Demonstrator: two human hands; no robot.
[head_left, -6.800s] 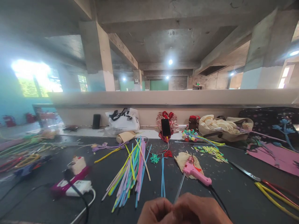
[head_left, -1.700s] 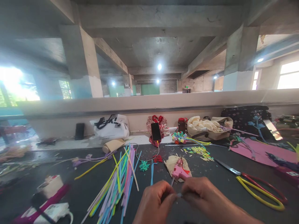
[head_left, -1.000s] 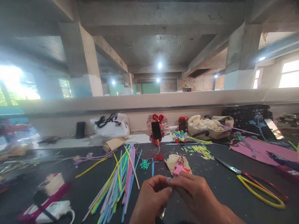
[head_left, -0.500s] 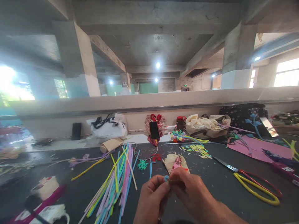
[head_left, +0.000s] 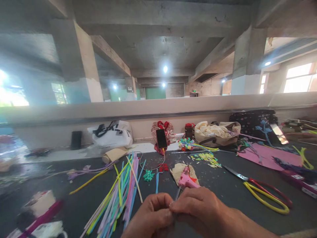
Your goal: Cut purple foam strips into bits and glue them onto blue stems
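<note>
My left hand [head_left: 152, 213] and my right hand [head_left: 201, 206] meet at the near middle of the table, fingertips pinched together. Between them they grip a thin pale-blue pipe cleaner [head_left: 177, 193], whose end sticks up above my fingers; its lower part is mostly hidden. Just beyond my right hand lies a pink glue gun [head_left: 187, 181] on a beige scrap [head_left: 176, 172] stained red. Left of my hands is a loose bundle of coloured pipe cleaners [head_left: 123, 191]. A small pile of green bits [head_left: 148, 175] and some red bits [head_left: 163, 167] lie farther back.
Large scissors [head_left: 255, 186] with red and yellow handles lie at the right, near a pink sheet [head_left: 269, 157]. A phone [head_left: 161, 138] with a cable leans at the back. Yellow cut pieces [head_left: 209, 159], a white bag [head_left: 111, 135] and a cloth bag [head_left: 215, 132] stand along the far side.
Both hands have come lower and nearer to me, the left also moving leftward. The blue curl seen at my fingertips is replaced by a straight end pointing up. More of the glue gun shows.
</note>
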